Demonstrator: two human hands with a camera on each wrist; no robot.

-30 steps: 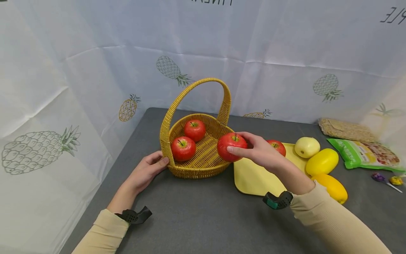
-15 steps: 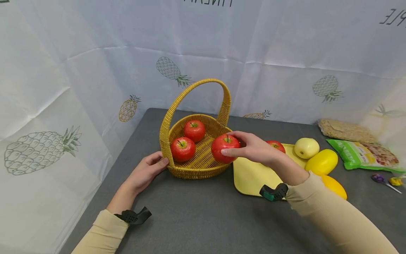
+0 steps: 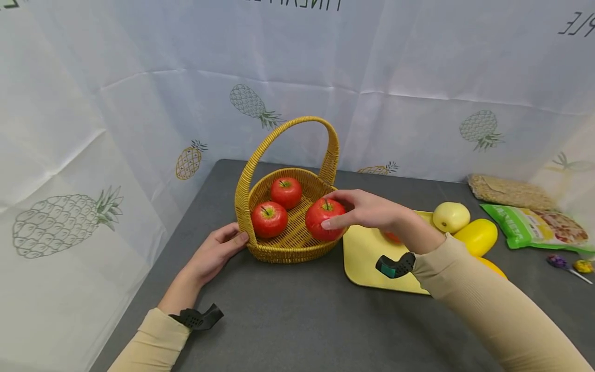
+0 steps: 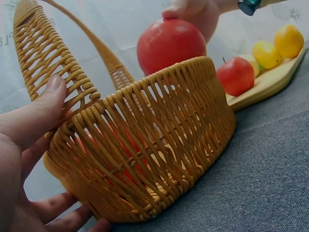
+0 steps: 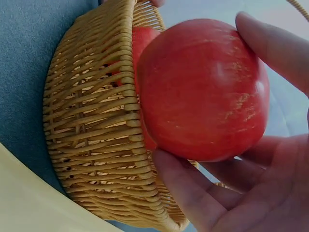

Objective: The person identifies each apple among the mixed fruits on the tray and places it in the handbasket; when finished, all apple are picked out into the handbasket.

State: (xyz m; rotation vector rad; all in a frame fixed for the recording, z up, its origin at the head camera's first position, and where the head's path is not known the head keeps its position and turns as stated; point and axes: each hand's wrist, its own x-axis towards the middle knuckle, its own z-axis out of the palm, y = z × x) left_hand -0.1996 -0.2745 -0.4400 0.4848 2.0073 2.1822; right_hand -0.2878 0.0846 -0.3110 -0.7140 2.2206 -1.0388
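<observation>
My right hand (image 3: 367, 209) holds a red apple (image 3: 321, 223) between thumb and fingers, over the right side of the yellow wicker basket (image 3: 283, 256). In the left wrist view this apple (image 4: 169, 48) shows at the basket's rim, its lower part hidden behind the weave. Two more red apples, a front one (image 3: 268, 221) and a back one (image 3: 285, 192), sit inside on the left. My left hand (image 3: 216, 253) grips the basket's left end, with the thumb (image 4: 50, 99) on the foot of the handle and the fingers (image 4: 58, 208) low against the side.
Right of the basket lies a yellow tray (image 3: 367, 266) with another apple (image 3: 392, 237), mostly behind my right forearm. Near it are a pale round fruit (image 3: 451, 217) and yellow fruits (image 3: 479, 237). Farther right lie a green food packet (image 3: 534, 225), a grain bag (image 3: 509, 191) and lollipops (image 3: 569, 266).
My right hand has carried the apple leftward, from the basket's right rim to over its inside. The forearm now covers more of the tray's apple. My left hand stays put.
</observation>
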